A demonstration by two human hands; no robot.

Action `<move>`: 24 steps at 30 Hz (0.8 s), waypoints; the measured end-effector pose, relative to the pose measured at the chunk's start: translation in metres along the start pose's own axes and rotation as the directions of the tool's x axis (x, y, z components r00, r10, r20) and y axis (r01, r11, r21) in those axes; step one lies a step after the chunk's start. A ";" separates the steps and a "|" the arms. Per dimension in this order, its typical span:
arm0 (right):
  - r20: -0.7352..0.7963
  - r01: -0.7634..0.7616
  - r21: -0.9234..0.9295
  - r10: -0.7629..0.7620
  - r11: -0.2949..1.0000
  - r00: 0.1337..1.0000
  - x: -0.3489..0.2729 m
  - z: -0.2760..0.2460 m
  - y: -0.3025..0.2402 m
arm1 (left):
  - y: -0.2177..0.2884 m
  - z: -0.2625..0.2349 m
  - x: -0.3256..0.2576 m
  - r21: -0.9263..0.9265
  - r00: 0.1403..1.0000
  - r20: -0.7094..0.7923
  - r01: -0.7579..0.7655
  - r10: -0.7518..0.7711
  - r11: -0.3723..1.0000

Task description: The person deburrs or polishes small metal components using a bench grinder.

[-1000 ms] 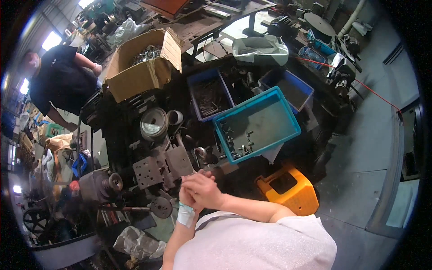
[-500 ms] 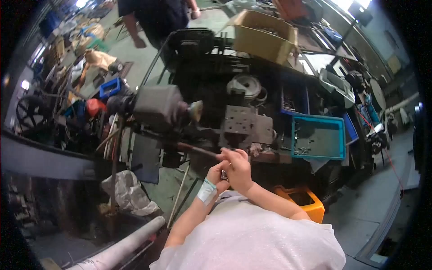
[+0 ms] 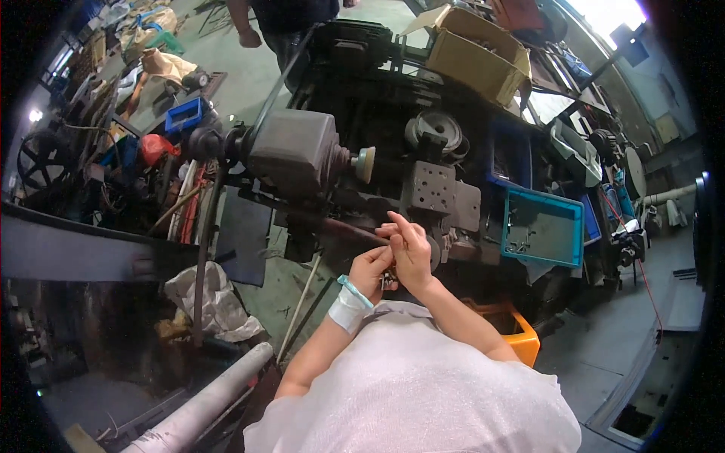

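Between both hands, close to chest: small metal part (image 3: 389, 281), pinched by left hand (image 3: 370, 270) and right hand (image 3: 411, 253). Lathe (image 3: 302, 155) just ahead, untouched; blue parts bin (image 3: 542, 228) to right.

Cluttered machine bench (image 3: 445, 192), centre frame

A teal tray (image 3: 545, 230) sits at right, a cardboard box (image 3: 477, 54) at upper right, a grey motor housing (image 3: 291, 151) at left.

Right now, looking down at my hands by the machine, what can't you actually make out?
Head view only:
- The small metal part between the left hand and right hand: mostly hidden by fingers, too small to identify.
- Contents of the teal bin: too small.
- The person beyond the machine: cut off by the top edge.
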State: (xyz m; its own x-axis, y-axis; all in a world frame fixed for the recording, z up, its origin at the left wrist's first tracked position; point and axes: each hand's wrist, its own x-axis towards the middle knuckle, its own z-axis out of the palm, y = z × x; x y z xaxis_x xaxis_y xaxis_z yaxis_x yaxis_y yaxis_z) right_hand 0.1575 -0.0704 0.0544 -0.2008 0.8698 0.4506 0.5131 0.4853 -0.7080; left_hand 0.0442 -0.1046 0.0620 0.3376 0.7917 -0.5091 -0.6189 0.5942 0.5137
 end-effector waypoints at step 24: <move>0.534 -0.737 0.492 0.509 0.463 0.675 0.047 -0.033 0.067 | 0.016 -0.009 0.057 0.058 0.992 -0.067 0.107 -0.103 0.993</move>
State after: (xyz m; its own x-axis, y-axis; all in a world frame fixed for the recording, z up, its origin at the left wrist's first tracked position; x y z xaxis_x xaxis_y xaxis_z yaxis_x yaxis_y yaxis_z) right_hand 0.2101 0.0001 0.0467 -0.3202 0.8818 -0.3461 -0.0244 -0.3729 -0.9275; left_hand 0.0470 -0.0509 0.0354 0.3514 0.7150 -0.6044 -0.5368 0.6828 0.4956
